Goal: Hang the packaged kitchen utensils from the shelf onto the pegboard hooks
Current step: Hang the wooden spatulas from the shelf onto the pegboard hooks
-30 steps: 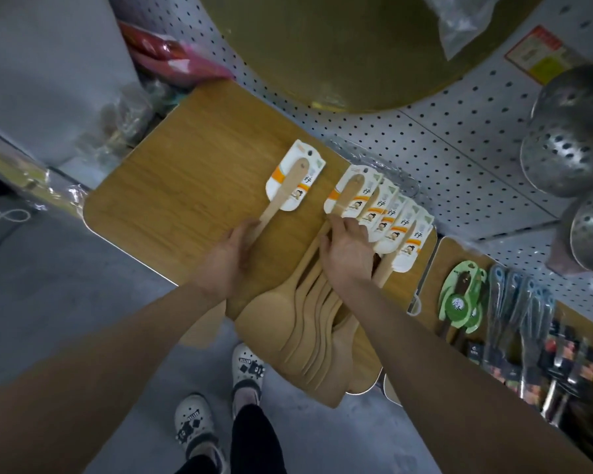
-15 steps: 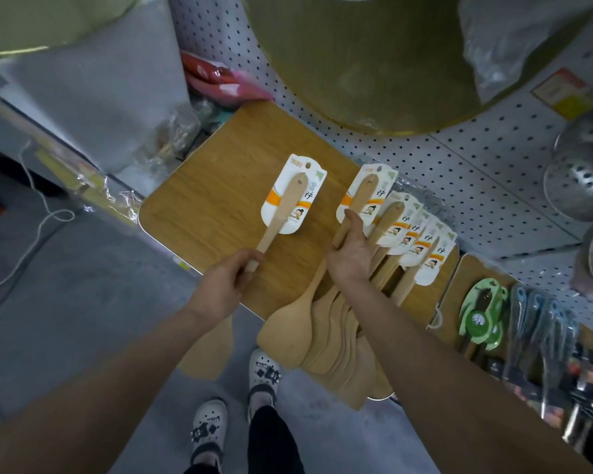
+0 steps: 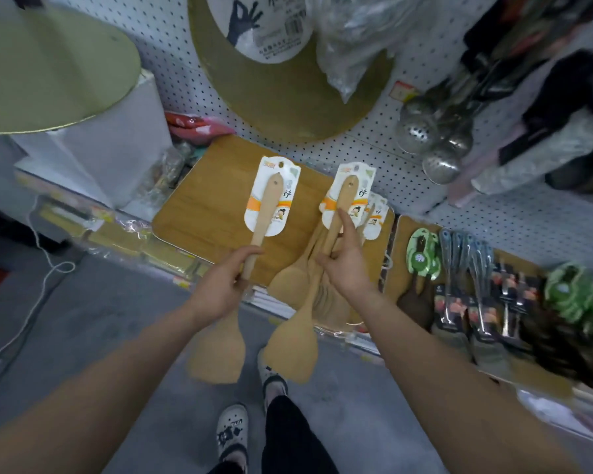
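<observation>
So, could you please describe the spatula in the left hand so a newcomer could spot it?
Find the bamboo board lying below the pegboard. Over it, the left hand grips one wooden spatula by its handle. Unlike the bunch at the right hand, it is alone.

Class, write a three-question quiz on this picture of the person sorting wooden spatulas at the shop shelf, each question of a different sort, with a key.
1. True or false: the left hand holds one carded wooden spatula by its handle.
2. The right hand grips: A) a steel skimmer B) a wooden spatula C) a green-carded utensil.
3. Fill in: the remaining spatulas lie on a bamboo ______ below the pegboard.

Key: 1 true; 2 B, the spatula with the card raised above the pile; 3 board.
</observation>
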`<act>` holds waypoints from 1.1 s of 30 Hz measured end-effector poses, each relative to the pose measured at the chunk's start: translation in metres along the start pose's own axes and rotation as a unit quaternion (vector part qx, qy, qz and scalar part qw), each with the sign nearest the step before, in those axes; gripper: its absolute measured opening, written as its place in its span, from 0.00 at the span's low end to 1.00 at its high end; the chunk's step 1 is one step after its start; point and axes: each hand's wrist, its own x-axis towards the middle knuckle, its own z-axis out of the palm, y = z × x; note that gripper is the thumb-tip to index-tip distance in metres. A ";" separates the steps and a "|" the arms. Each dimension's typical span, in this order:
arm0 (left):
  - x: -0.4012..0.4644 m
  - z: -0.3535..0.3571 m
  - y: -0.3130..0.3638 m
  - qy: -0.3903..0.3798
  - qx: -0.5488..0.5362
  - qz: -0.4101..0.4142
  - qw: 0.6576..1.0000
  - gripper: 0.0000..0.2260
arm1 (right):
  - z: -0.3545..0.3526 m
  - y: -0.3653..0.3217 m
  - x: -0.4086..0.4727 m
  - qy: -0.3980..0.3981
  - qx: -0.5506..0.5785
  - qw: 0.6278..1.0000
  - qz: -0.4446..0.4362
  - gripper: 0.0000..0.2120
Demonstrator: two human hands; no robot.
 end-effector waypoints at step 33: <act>-0.112 0.401 0.388 -0.291 0.058 0.364 0.883 0.35 | -0.450 0.147 -0.424 0.465 0.030 0.883 0.055 0.07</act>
